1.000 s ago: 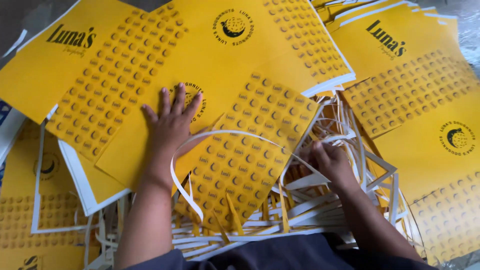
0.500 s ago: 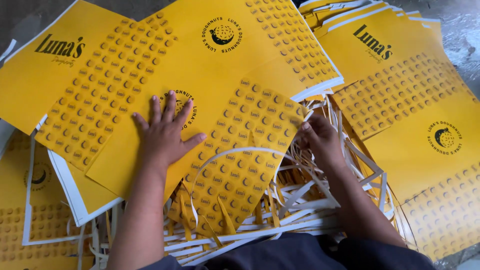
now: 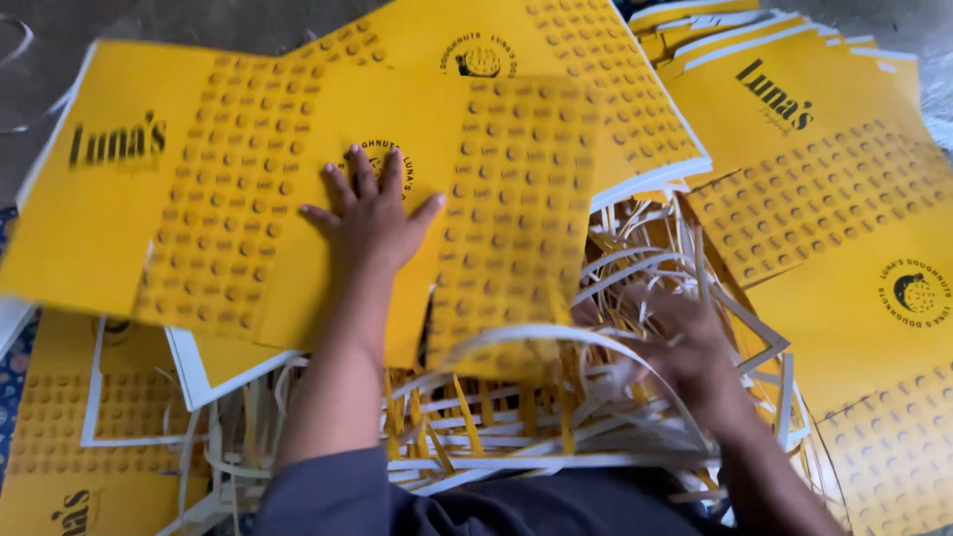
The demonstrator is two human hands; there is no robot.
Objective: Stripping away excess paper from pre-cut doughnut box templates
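My left hand (image 3: 372,220) lies flat with fingers spread on a yellow printed card sheet (image 3: 516,199) that has dotted panels and a round dark emblem. The sheet tops a loose stack of similar yellow sheets (image 3: 119,189). My right hand (image 3: 685,352) is blurred, low at the sheet's right lower edge, buried in a heap of white paper trim strips (image 3: 516,437). A long white strip (image 3: 596,342) arcs from the sheet's lower edge toward that hand. Whether its fingers grip the strip is hidden by blur.
More yellow printed sheets (image 3: 824,189) fan out to the right and top. White-bordered yellow sheets (image 3: 99,407) lie at lower left. Grey floor (image 3: 89,25) shows at top left. My dark sleeves and lap fill the bottom edge.
The top sheet has slid left and up under my left hand. My right hand dropped from the sheet's right edge down into the trim strips, and the view shifted.
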